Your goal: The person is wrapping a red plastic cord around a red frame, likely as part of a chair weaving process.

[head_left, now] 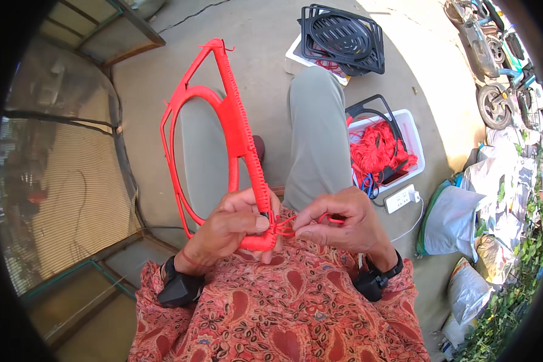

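Note:
A frame (236, 123) wound with red cord stands tilted across my lap, a round ring inside its angular outline. My left hand (232, 220) is closed round its near corner, the thumb pressing beside a short dark stretch where the cord does not cover it. Close by, my right hand (344, 220) pinches a thin red cord (286, 226) between thumb and fingers. The cord runs in loops from that corner to my right fingertips, and a bit of it shows above the hand.
Beyond my right knee, a white bin (417, 142) holds tangled red cord (377, 148) and a dark frame. Black slotted frames (342, 39) lie stacked on another container farther off. A white power strip (399, 199), white sacks (452, 217) and parked two-wheelers (495, 105) are at the right.

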`<state>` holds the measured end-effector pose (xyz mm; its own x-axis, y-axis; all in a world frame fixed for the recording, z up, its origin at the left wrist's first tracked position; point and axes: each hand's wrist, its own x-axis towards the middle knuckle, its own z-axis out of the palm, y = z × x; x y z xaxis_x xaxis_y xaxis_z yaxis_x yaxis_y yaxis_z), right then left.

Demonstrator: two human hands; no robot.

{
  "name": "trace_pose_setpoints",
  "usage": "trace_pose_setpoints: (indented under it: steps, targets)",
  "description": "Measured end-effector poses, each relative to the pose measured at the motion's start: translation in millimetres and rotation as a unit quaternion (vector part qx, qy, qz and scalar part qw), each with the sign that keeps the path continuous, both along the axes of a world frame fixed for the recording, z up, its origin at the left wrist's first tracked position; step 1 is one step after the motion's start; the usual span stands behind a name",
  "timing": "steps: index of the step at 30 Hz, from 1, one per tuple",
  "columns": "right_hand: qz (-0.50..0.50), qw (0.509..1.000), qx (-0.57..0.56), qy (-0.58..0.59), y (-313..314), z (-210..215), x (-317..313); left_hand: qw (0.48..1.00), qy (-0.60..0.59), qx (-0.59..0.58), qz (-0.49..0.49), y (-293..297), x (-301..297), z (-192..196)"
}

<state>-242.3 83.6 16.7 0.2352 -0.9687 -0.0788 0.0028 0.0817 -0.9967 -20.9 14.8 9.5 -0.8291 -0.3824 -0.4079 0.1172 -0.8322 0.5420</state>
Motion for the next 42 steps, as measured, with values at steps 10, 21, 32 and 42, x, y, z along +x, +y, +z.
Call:
trace_pose_setpoints:
  steps: [10, 21, 32, 42]
  targets:
    - [0.012, 0.991, -0.110, 0.074, 0.3, 0.7, 15.9, 0.999, 0.004, -0.010, 0.036, -2.6, 0.9, 6.8]
    - [0.064, 0.992, -0.108, 0.009, -2.7, 5.4, 19.0, 0.996, 0.023, -0.056, 0.061, -1.2, 9.0, -10.7]
    - [0.073, 0.993, -0.096, 0.004, -2.2, 4.5, 21.8, 0.999, -0.012, -0.028, 0.033, -2.6, 5.4, -1.4]
    - [0.108, 0.993, -0.037, 0.001, 1.0, 2.3, 10.8, 1.000, 0.017, -0.022, 0.007, -5.6, 8.6, -9.4]
